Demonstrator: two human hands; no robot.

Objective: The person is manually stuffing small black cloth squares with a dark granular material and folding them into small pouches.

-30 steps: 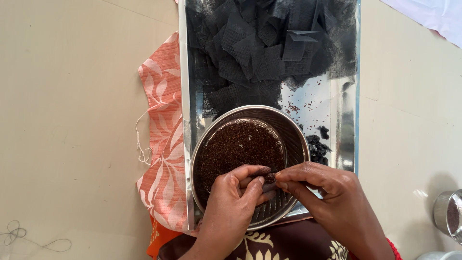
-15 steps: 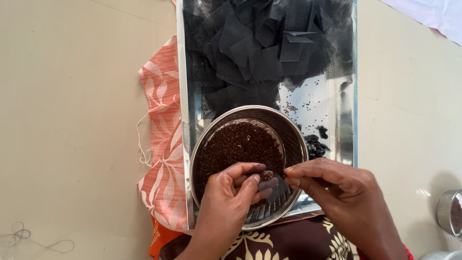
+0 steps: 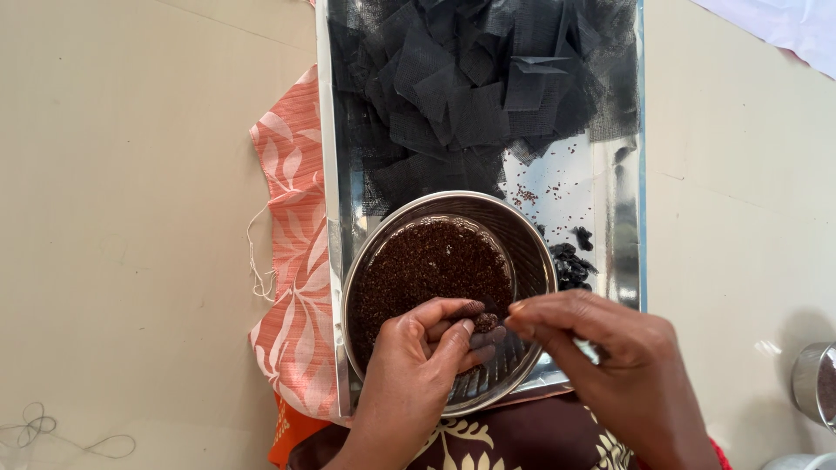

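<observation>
A round steel bowl [image 3: 531, 252] full of small dark brown seeds [image 3: 427, 265] stands on a shiny steel tray [image 3: 623, 261]. My left hand [image 3: 418, 365] hovers over the bowl's near side, fingers curled around a small dark bundle of seeds [image 3: 485, 322] in black net. My right hand [image 3: 610, 357] is beside it, thumb and forefinger pinched together at the bundle's right edge. A heap of cut black net squares [image 3: 479, 96] fills the far half of the tray. A few finished dark bundles [image 3: 570, 261] lie on the tray right of the bowl.
An orange patterned cloth [image 3: 292, 261] lies under the tray's left edge on the beige floor. A steel container [image 3: 814, 383] shows at the right edge. A loose thread [image 3: 52, 435] curls at bottom left. My patterned dark garment [image 3: 488, 439] is at the bottom.
My right hand has drawn slightly to the right while still pinching at the bundle. My left hand keeps its hold over the bowl.
</observation>
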